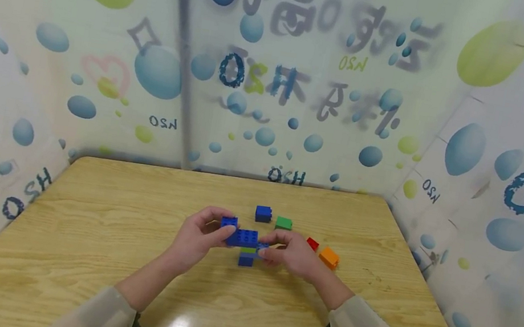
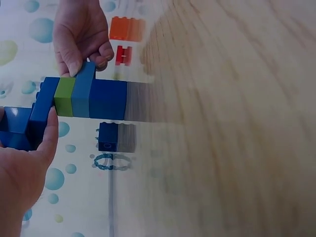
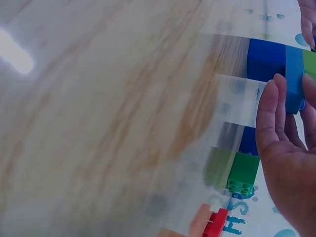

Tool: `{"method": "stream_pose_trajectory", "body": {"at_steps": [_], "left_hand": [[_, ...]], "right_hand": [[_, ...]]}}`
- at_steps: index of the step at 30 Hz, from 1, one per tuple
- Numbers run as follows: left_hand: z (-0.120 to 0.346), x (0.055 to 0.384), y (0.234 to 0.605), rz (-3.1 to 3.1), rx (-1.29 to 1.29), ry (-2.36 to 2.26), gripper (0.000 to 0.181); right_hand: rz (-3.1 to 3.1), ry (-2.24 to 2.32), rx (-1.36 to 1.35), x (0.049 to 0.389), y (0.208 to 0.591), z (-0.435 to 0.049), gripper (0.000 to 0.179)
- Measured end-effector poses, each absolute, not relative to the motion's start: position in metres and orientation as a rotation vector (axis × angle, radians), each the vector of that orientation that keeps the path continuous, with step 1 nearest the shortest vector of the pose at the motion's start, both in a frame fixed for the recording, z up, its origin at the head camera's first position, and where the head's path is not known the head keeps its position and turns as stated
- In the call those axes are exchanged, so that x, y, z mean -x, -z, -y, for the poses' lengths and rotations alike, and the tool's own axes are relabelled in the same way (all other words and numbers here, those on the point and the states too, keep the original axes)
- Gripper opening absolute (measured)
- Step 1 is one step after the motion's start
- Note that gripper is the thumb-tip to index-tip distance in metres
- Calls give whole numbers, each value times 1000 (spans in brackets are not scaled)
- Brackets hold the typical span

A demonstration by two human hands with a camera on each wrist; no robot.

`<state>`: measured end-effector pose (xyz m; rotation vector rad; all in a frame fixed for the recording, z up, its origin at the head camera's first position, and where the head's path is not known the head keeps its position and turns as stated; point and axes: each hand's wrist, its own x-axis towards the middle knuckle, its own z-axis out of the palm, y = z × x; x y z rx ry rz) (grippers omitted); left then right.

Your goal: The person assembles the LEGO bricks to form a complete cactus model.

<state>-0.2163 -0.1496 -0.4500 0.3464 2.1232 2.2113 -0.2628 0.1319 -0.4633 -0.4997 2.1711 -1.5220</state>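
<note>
Between the two hands stands a stack of toy building bricks. Its bottom is a dark blue brick (image 2: pixel 109 100), topped by a lighter blue brick (image 2: pixel 83 94) that juts out to the right. A thin lime green brick (image 2: pixel 64 96) comes above that. Over it, a long dark blue brick (image 1: pixel 245 238) reaches left, with a small blue brick (image 1: pixel 229 221) on its left end. My left hand (image 1: pixel 194 240) grips these upper blue bricks at their left end, thumb in front. With thumb and fingers, my right hand (image 1: pixel 293 254) pinches the jutting end of the lighter blue brick.
Behind the stack on the wooden table (image 1: pixel 129 211) lie a loose blue brick (image 1: pixel 263 214) and a green brick (image 1: pixel 284 223). A red brick (image 1: pixel 312 244) and an orange brick (image 1: pixel 329 257) lie beyond the right hand. Printed curtains (image 1: pixel 264 152) surround the table's back and sides.
</note>
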Motion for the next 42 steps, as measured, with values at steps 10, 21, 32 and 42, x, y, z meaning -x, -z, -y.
{"method": "stream_pose_trajectory", "body": {"at_steps": [10, 21, 32, 42], "left_hand": [[149, 214, 452, -2103, -366, -2221, 34], [150, 214, 452, -2109, -392, -2219, 34], [152, 215, 453, -2123, -397, -2221, 34], [153, 216, 452, -2117, -368, -2234, 33]], "right_hand": [[-2271, 1432, 441, 260, 461, -128, 40], [-2363, 1538, 687, 254, 454, -116, 40], [-2429, 1506, 631, 253, 449, -109, 29], [-2473, 1452, 652, 253, 447, -107, 27]]}}
